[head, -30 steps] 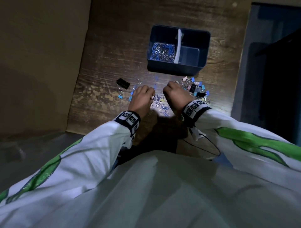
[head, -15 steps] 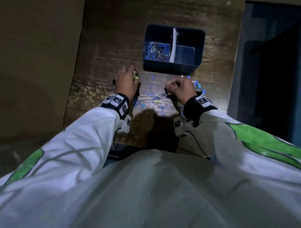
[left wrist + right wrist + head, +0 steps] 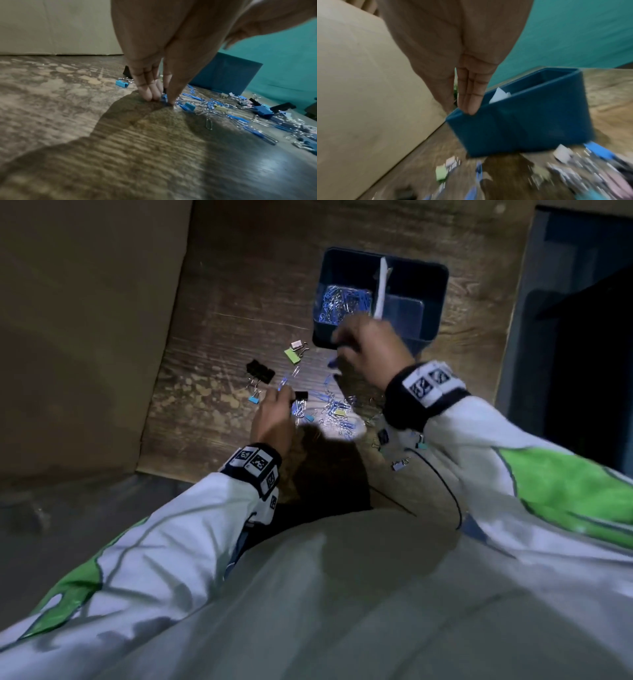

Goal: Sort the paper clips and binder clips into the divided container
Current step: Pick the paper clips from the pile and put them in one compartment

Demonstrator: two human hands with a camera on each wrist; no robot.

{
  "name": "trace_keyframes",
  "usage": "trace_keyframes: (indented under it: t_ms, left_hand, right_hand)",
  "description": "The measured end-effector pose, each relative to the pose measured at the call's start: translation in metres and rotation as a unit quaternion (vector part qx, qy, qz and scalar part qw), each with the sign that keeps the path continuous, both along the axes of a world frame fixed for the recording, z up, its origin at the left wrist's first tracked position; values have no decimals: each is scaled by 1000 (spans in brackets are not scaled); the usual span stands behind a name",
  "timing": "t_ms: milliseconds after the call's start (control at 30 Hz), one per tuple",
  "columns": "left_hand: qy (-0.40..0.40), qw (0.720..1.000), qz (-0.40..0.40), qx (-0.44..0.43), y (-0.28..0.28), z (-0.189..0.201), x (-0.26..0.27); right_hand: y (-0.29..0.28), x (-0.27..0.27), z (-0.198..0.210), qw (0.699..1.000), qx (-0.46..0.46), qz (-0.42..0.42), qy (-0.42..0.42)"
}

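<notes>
The dark blue divided container (image 3: 436, 302) stands at the back of the wooden table. Its left part holds blue paper clips (image 3: 346, 302), and a white divider (image 3: 380, 289) splits it. My right hand (image 3: 337, 342) hovers at the container's near left rim (image 3: 505, 102), fingers straight and together with the thumb alongside; whether anything is held is hidden. My left hand (image 3: 286, 397) reaches down to the table and pinches a blue paper clip (image 3: 164, 98) beside a small black binder clip (image 3: 300, 396). Loose paper clips (image 3: 337, 412) lie between the hands.
A large black binder clip (image 3: 261, 370), a green one (image 3: 292, 356) and a pale one (image 3: 297, 344) lie left of the container. More small binder clips (image 3: 399, 463) sit under my right wrist. A cardboard wall (image 3: 85, 337) borders the table's left side.
My right hand has moved from the pile up to the container's front rim. My left hand has drawn back to the pile, and the green binder clip now lies on the table.
</notes>
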State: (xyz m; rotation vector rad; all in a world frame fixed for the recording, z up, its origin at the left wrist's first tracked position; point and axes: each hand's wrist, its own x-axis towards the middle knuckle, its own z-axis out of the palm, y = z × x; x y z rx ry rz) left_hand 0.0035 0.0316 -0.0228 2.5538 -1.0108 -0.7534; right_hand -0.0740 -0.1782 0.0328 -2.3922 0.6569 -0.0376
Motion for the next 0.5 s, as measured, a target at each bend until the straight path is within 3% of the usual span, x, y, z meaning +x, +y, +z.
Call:
trace_keyframes:
  t_ms: [100,200,267,333,500]
  left_hand:
    - [-21,999,26,-39,3,-3,-3]
    - [-24,998,50,18,1,-5,-7]
    - [-43,997,40,57,-7,-5,-9]
    - [-40,997,39,44,-15,-5,-9]
    - [32,996,81,-21,-15,-12,0]
  right_hand:
    - [24,-32,-33,989,-17,87,122]
    - [35,-48,-54,980,-53,104,160]
    - [39,-45,-57,981,-64,96,157]
    - [40,-42,-59,982,-49,82,166]
    - [29,-53,-60,982,105,-60,143]
